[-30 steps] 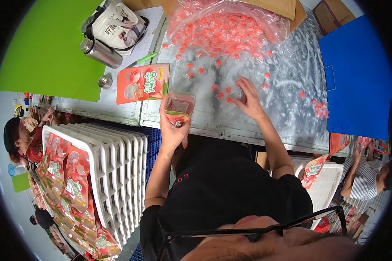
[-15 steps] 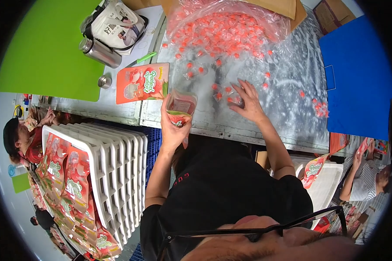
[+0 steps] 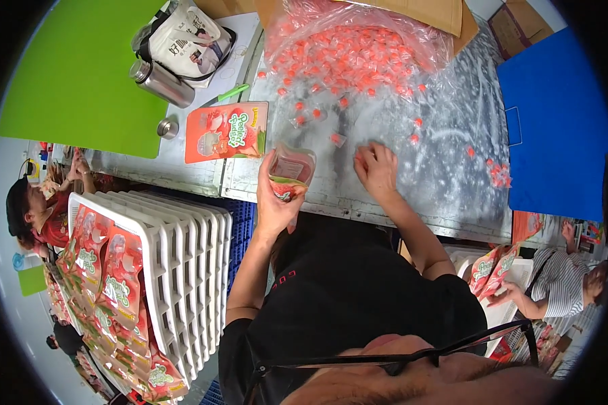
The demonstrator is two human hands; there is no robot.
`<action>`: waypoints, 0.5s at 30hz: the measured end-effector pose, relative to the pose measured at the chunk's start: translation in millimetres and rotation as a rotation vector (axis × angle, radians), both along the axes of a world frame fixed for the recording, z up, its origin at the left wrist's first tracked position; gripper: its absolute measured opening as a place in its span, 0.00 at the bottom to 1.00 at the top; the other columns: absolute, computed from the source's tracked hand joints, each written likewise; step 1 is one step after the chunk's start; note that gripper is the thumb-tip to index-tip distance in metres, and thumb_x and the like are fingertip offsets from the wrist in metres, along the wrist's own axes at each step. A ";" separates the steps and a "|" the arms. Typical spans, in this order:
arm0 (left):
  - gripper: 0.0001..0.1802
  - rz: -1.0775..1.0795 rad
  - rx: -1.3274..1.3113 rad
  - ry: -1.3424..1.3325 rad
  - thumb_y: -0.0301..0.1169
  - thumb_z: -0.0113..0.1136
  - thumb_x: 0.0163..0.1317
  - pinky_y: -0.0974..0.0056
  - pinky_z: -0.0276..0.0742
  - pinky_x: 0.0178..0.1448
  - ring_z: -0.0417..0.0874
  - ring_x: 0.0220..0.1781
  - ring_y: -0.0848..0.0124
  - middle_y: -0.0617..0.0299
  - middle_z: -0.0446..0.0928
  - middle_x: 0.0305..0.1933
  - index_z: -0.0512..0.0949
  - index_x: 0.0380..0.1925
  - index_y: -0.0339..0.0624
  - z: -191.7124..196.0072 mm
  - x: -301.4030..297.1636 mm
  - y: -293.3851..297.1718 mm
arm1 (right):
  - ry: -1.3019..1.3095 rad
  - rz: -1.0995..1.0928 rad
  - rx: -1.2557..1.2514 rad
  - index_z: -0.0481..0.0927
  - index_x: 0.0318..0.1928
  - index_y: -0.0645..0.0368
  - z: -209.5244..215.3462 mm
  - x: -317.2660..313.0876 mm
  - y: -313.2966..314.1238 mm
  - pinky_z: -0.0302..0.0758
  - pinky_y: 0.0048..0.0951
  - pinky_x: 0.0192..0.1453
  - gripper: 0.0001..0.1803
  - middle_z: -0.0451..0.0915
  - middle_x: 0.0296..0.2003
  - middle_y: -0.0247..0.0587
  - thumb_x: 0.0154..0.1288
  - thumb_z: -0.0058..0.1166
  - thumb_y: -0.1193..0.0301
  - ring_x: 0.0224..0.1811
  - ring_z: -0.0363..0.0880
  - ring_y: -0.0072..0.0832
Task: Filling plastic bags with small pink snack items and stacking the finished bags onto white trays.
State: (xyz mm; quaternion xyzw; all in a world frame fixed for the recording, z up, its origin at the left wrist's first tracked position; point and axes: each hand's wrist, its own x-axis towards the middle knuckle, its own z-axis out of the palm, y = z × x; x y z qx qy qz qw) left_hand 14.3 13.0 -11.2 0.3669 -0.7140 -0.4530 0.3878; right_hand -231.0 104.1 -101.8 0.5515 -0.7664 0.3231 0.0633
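White ribbed plastic trays (image 3: 182, 270) stand nearest. The left hand (image 3: 273, 202) wraps its grip around an open glossy pouch (image 3: 290, 172) at the dull metal surface (image 3: 398, 182) edge; the right hand (image 3: 377, 169) pinches small wrapped candies, fingers narrow. Beyond, crinkled clear bag of candies (image 3: 358, 61).

A green board (image 3: 74, 74) fills the upper left of the frame, with a steel flask (image 3: 161, 84) and a printed bag (image 3: 186, 37) at its right edge. A blue board (image 3: 554, 128) lies at the right. White slotted trays (image 3: 182, 270) stand stacked at lower left, red pouches (image 3: 115, 297) beside them
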 end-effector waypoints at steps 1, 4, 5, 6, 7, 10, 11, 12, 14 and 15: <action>0.51 -0.015 0.003 -0.004 0.18 0.69 0.44 0.58 0.70 0.67 0.73 0.64 0.59 0.46 0.68 0.64 0.56 0.71 0.37 0.6 -1.0 0.6 | 0.059 0.030 -0.015 0.83 0.45 0.53 -2.1 -2.2 3.8 0.71 0.45 0.54 0.15 0.77 0.47 0.40 0.56 0.65 0.68 0.47 0.76 0.39; 0.51 -0.055 0.066 -0.041 0.18 0.68 0.46 0.59 0.68 0.69 0.71 0.66 0.61 0.48 0.66 0.66 0.55 0.72 0.36 -5.0 0.0 0.2 | 0.066 0.080 -0.082 0.82 0.43 0.55 -9.4 -13.8 9.7 0.74 0.32 0.38 0.11 0.77 0.38 0.37 0.59 0.62 0.71 0.36 0.77 0.34; 0.51 -0.080 -0.001 -0.073 0.18 0.69 0.46 0.59 0.68 0.69 0.71 0.66 0.61 0.47 0.67 0.65 0.55 0.72 0.36 -4.9 -1.7 -0.1 | 0.014 0.094 -0.128 0.82 0.43 0.56 -11.3 -15.7 9.7 0.72 0.27 0.31 0.09 0.76 0.34 0.33 0.61 0.61 0.72 0.30 0.76 0.30; 0.51 -0.105 -0.068 -0.105 0.18 0.69 0.46 0.59 0.68 0.69 0.72 0.65 0.61 0.47 0.67 0.65 0.55 0.72 0.36 -5.0 -3.8 -0.5 | 0.014 0.099 -0.132 0.82 0.43 0.56 -13.9 -17.1 6.9 0.72 0.27 0.31 0.09 0.76 0.34 0.33 0.61 0.61 0.72 0.30 0.76 0.30; 0.52 -0.108 -0.126 -0.107 0.18 0.72 0.43 0.58 0.68 0.69 0.72 0.66 0.59 0.48 0.68 0.65 0.57 0.71 0.36 -5.4 -6.1 0.0 | -0.422 0.047 -0.183 0.81 0.43 0.56 -7.4 -16.2 1.1 0.71 0.25 0.31 0.08 0.76 0.34 0.30 0.64 0.60 0.72 0.29 0.75 0.26; 0.53 -0.121 -0.259 -0.157 0.19 0.74 0.40 0.56 0.67 0.71 0.71 0.68 0.54 0.47 0.68 0.66 0.58 0.70 0.36 -5.4 -12.6 -0.8 | -1.185 0.127 -0.344 0.79 0.46 0.58 38.5 -7.6 -16.4 0.70 0.21 0.32 0.07 0.75 0.34 0.27 0.69 0.56 0.73 0.29 0.74 0.19; 0.53 -0.119 -0.259 -0.157 0.19 0.74 0.40 0.56 0.67 0.71 0.71 0.68 0.54 0.47 0.68 0.66 0.58 0.70 0.36 -5.8 -14.3 0.9 | -1.505 0.256 -0.470 0.78 0.48 0.59 66.3 2.1 -23.0 0.70 0.19 0.33 0.07 0.76 0.35 0.29 0.71 0.53 0.74 0.30 0.74 0.18; 0.54 -0.125 -0.280 -0.165 0.20 0.76 0.39 0.55 0.66 0.71 0.70 0.68 0.52 0.46 0.67 0.67 0.59 0.69 0.36 -5.5 -17.7 1.8 | -1.501 0.254 -0.474 0.78 0.48 0.59 86.8 14.4 -29.6 0.70 0.19 0.33 0.07 0.76 0.35 0.29 0.71 0.53 0.74 0.30 0.74 0.18; 0.54 -0.133 -0.305 -0.173 0.21 0.77 0.38 0.54 0.66 0.71 0.70 0.69 0.51 0.46 0.66 0.67 0.60 0.69 0.37 -5.8 -22.8 3.1 | -1.639 0.354 -0.664 0.75 0.51 0.60 111.8 41.3 -43.9 0.73 0.23 0.43 0.11 0.76 0.39 0.33 0.70 0.53 0.74 0.38 0.75 0.20; 0.54 -0.144 -0.297 -0.163 0.21 0.77 0.38 0.53 0.66 0.71 0.69 0.69 0.50 0.45 0.66 0.68 0.59 0.69 0.36 -5.8 -24.7 4.2 | -1.637 0.354 -0.669 0.75 0.51 0.60 110.6 49.0 -46.6 0.73 0.23 0.43 0.11 0.76 0.39 0.33 0.70 0.53 0.74 0.38 0.75 0.20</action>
